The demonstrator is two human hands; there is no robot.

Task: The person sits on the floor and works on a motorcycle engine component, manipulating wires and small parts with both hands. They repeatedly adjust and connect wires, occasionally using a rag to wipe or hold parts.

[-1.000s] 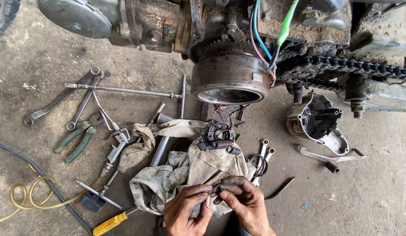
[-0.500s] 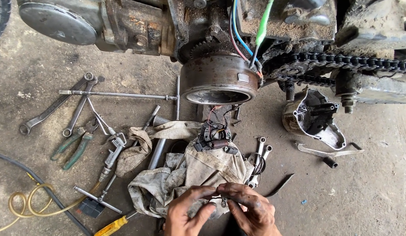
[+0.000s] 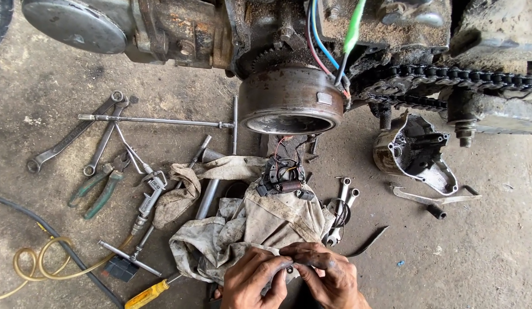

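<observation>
While the view has tilted slightly lower than half a second ago, the left hand [image 3: 255, 280] and right hand [image 3: 326, 273] stay pressed together at the bottom edge, fingers pinched narrow on a small dark metal part [image 3: 290, 266] above a grimy, crumpled rag [image 3: 248, 229]. A coil-wound stator plate [image 3: 283, 180] lies just beyond, beneath the rusty round flywheel [image 3: 291, 100]. Pliers [image 3: 100, 186], spanners [image 3: 341, 209] and a yellow-handled screwdriver [image 3: 145, 294] litter the concrete floor [image 3: 495, 246].
</observation>
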